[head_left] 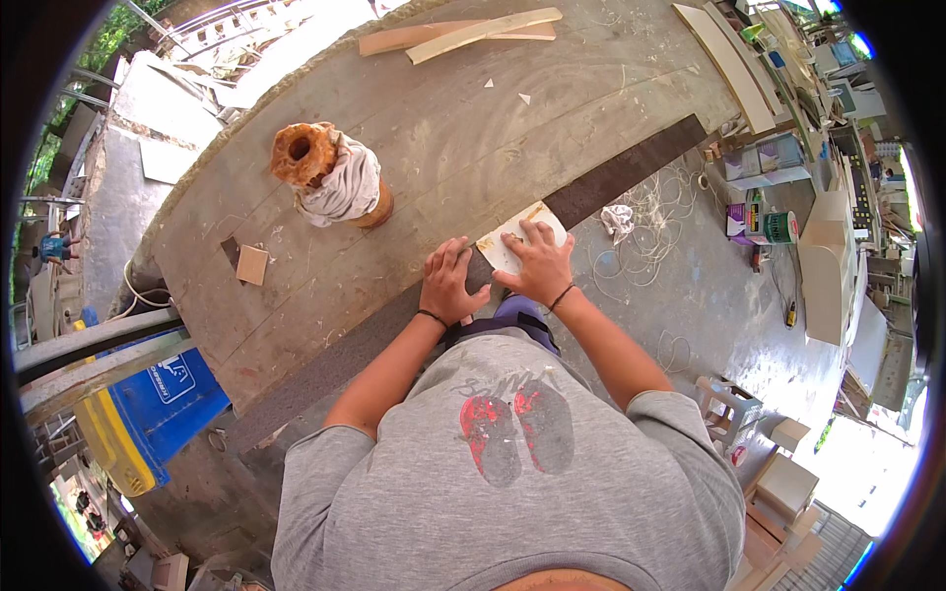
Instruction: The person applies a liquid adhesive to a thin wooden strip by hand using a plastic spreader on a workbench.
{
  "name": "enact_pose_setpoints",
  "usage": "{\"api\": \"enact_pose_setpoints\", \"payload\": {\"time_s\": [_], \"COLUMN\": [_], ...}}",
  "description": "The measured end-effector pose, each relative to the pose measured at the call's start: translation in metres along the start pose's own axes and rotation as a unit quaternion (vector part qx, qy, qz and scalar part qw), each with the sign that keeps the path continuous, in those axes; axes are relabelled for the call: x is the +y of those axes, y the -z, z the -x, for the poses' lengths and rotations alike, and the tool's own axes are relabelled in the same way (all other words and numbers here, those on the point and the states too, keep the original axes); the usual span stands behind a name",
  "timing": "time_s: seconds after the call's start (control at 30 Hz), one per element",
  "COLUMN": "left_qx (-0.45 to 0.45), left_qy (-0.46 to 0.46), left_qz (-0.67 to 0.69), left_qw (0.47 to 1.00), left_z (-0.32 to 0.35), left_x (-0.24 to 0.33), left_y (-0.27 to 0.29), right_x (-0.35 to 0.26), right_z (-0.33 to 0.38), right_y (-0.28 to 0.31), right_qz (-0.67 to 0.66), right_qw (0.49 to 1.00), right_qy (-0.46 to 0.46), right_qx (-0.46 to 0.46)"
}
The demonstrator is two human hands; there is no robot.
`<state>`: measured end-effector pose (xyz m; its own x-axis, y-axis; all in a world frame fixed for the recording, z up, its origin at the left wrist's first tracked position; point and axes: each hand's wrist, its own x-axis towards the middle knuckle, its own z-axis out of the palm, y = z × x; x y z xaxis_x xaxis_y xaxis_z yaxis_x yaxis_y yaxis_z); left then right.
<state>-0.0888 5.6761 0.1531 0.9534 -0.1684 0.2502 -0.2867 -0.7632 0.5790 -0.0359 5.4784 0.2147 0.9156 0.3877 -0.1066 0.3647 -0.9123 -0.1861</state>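
Observation:
My right hand (537, 264) lies with spread fingers on a white, flat, squarish piece (496, 248) at the near edge of the wooden workbench (434, 128). Yellow-brown marks show on the white piece; its material is unclear. Just left of it, my left hand (451, 286) rests on the dark edge strip (631, 167), fingers slightly bent and thumb apart, holding nothing that I can see. Farther left on the bench stands a brown cylinder (379, 207) with a grey-white cloth (340, 187) round it and a glossy, amber-brown, holed top (305, 153).
A small square wood piece (252, 265) lies at left, and long wood strips (483, 34) at the far side. Right of the bench are tangled strings (650, 227), a green can (778, 228) and stacked boards (729, 69). A blue-yellow bin (158, 404) stands lower left.

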Motion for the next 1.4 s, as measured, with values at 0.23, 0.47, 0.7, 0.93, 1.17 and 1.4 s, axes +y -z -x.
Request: {"api": "enact_pose_setpoints", "payload": {"time_s": [0.23, 0.47, 0.7, 0.93, 1.17, 1.4], "left_qx": [0.008, 0.009, 0.001, -0.016, 0.017, -0.039], "left_qy": [-0.002, -0.001, 0.015, 0.023, 0.022, 0.075], "left_qz": [-0.007, -0.002, -0.030, -0.036, -0.049, -0.122], "left_qw": [1.000, 1.000, 0.999, 0.999, 0.998, 0.989], "left_z": [-0.001, 0.001, 0.003, 0.003, 0.033, 0.087], "left_x": [0.000, 0.004, 0.002, 0.003, -0.007, -0.030], "left_y": [0.000, -0.001, 0.002, -0.002, 0.029, 0.084], "right_x": [-0.004, -0.006, -0.008, 0.022, 0.014, -0.063], "right_z": [-0.007, -0.010, -0.010, 0.029, 0.061, 0.055], "right_y": [0.021, 0.012, 0.044, 0.049, 0.058, -0.002], "right_qz": [0.017, 0.029, 0.044, 0.064, -0.132, -0.108], "right_qw": [0.998, 0.998, 0.989, 0.982, 0.986, 0.994], "right_qy": [-0.007, -0.022, -0.030, -0.048, -0.051, 0.026], "right_qx": [-0.055, -0.050, -0.139, -0.174, -0.083, 0.009]}}
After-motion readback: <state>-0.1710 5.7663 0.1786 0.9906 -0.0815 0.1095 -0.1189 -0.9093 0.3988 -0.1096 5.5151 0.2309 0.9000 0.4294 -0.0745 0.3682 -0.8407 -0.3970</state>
